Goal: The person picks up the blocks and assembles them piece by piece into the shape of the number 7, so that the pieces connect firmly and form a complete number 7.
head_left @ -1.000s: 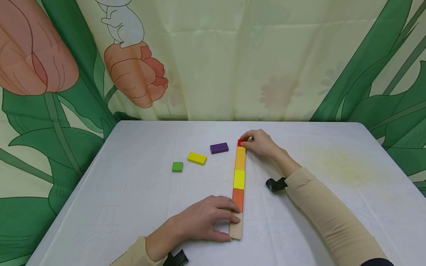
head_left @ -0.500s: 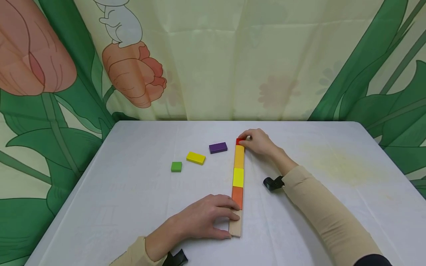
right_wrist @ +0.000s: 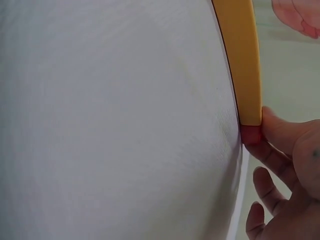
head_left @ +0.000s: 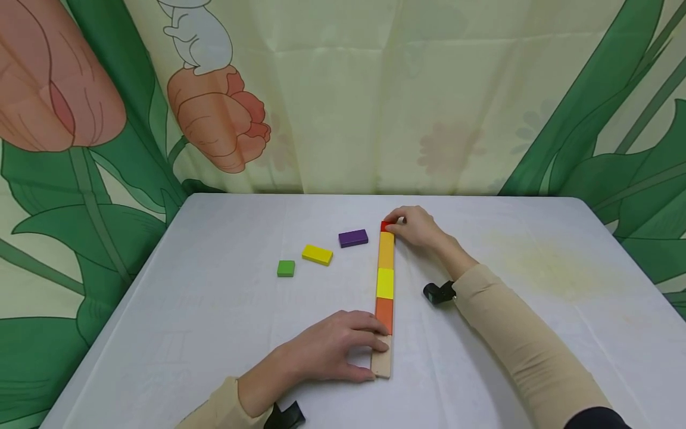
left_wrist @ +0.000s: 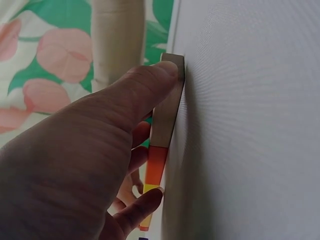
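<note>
A straight row of wooden blocks runs away from the person across the table. From near to far it has a plain wooden block [head_left: 382,362], an orange block [head_left: 384,316], a yellow block [head_left: 384,283], an amber block [head_left: 386,250] and a small red block [head_left: 384,226]. The left hand [head_left: 337,345] holds the plain block, thumb at its near end and fingertips on it by the orange joint. At the far end the right hand [head_left: 418,228] pinches the red block between thumb and index finger; its other fingers are loosely bent in the right wrist view.
Left of the row lie a purple block [head_left: 353,238], a second yellow block [head_left: 317,255] and a green block [head_left: 286,269], apart from each other. A white cloth covers the table [head_left: 214,310]. A printed curtain [head_left: 343,119] hangs behind its far edge.
The row has shifted slightly away from the person, more at the near end. Both hands have moved with it, keeping their holds. The loose blocks stay put.
</note>
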`<state>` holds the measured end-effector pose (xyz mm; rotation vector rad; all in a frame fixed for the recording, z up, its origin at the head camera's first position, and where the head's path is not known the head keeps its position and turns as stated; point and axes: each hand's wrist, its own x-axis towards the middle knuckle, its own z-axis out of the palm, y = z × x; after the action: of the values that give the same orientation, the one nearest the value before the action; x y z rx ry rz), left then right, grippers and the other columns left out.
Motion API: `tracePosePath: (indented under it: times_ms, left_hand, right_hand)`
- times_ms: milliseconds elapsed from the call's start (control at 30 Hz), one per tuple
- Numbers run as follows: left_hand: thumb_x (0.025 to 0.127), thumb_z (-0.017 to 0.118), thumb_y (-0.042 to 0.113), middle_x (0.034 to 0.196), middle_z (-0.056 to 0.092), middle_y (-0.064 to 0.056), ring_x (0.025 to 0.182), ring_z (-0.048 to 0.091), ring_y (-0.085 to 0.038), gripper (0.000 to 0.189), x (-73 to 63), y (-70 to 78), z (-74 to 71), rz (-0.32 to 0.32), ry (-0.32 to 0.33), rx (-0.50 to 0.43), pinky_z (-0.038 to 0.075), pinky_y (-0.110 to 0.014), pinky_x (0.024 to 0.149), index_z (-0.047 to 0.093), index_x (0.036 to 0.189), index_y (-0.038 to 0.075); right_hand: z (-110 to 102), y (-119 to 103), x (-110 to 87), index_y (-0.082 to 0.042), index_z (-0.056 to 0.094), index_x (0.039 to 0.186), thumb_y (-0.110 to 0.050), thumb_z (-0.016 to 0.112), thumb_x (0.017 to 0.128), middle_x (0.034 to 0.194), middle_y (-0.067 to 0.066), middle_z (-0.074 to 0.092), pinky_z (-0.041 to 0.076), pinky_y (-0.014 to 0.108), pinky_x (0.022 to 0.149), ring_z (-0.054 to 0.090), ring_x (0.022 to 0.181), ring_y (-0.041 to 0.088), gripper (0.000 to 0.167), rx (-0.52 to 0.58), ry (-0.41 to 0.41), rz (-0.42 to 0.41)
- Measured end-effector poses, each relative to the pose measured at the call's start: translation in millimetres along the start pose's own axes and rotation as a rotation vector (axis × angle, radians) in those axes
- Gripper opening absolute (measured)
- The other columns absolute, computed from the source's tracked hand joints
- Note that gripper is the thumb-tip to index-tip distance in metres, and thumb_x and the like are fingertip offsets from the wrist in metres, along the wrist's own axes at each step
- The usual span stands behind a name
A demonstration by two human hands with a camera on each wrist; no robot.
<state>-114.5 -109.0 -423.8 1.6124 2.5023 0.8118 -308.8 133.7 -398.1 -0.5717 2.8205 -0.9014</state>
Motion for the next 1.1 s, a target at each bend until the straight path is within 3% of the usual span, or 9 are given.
tracePosePath:
  times_ms: [400, 767, 1100]
  left_hand:
    - [0.089, 0.080, 0.034, 0.132, 0.061, 0.005, 0.123, 0.052, -0.007, 0.036, 3.1, -1.4, -2.9, -0.031, -0.034, -0.001, 0.041, -0.026, 0.105, 0.073, 0.120, 0.018]
    - [0.088, 0.080, 0.035, 0.132, 0.061, 0.005, 0.123, 0.052, -0.008, 0.038, 4.7, -1.2, -4.4, -0.012, -0.034, 0.014, 0.040, -0.026, 0.106, 0.073, 0.121, 0.018]
    - [0.088, 0.079, 0.038, 0.133, 0.059, 0.005, 0.126, 0.049, -0.008, 0.040, 4.2, 1.9, -6.6, -0.005, -0.047, 0.024, 0.038, -0.028, 0.107, 0.072, 0.122, 0.018]
  right_hand:
    - [1.7, 0.9, 3.4, -0.007, 0.072, 0.122, -0.019, 0.066, 0.099, 0.116, 0.010, 0.068, 0.038, 0.055, 0.095, 0.052, 0.103, 0.032, 0.027, -0.017, 0.000, 0.023]
    - [1.0, -2.9, 2.3, -0.008, 0.071, 0.122, -0.018, 0.064, 0.100, 0.118, 0.010, 0.066, 0.028, 0.067, 0.101, 0.052, 0.107, 0.033, 0.025, -0.002, 0.003, 0.074]
    - [3.0, -2.9, 1.1, -0.009, 0.070, 0.122, -0.018, 0.063, 0.101, 0.120, 0.009, 0.066, 0.027, 0.065, 0.101, 0.051, 0.106, 0.033, 0.024, 0.010, 0.003, 0.099]
